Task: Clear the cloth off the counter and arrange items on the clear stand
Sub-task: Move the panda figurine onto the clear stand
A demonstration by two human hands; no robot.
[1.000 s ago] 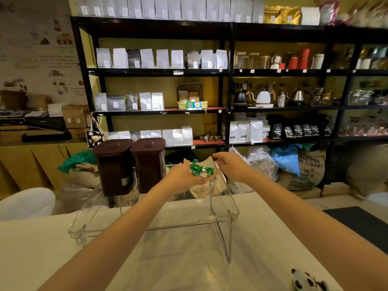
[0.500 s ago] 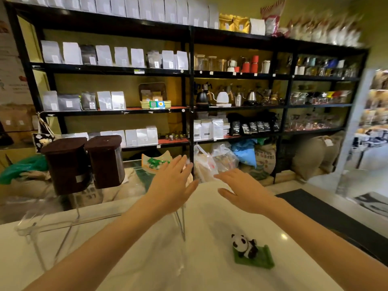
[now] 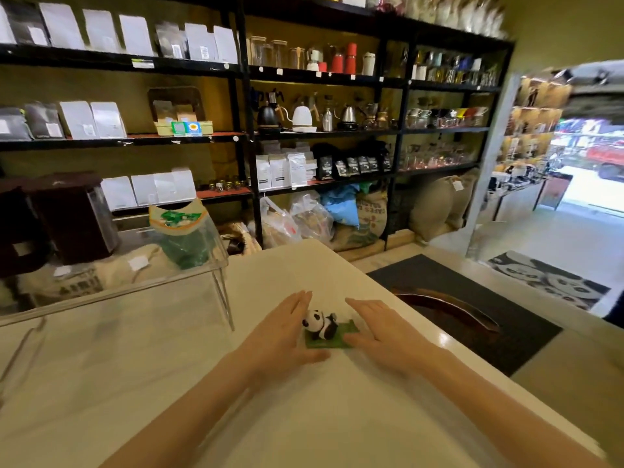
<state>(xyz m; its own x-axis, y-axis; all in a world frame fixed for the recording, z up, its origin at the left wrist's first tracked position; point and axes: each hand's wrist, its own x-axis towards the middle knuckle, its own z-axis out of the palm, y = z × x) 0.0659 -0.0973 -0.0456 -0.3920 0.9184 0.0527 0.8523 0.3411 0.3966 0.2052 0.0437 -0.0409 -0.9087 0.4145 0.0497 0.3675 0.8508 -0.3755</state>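
The fingers [image 3: 299, 300] of the left hand [image 3: 282, 336] are held straight and close together, nothing pinched; those of the right hand [image 3: 381, 329] likewise. Between the two flat hands, a panda figurine [image 3: 319, 324] on a green base [image 3: 329, 341] is flanked on the white table [image 3: 304, 417]. To the left, a clear stand [image 3: 141, 285] is seen carrying a small dish of green sweets [image 3: 177, 219] and two brown containers [image 3: 71, 217].
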